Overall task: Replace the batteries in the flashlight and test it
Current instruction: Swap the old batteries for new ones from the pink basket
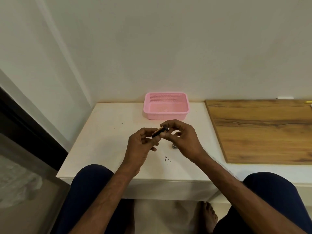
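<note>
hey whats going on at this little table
A seated person is holding a small dark flashlight up over a white table, pinched between the left hand and the right hand. It looks like a battery swap is under way. A small metal cap-like piece sits on the table just under the right hand. A pink basket stands behind, apparently empty, with a wooden board to the right.
</note>
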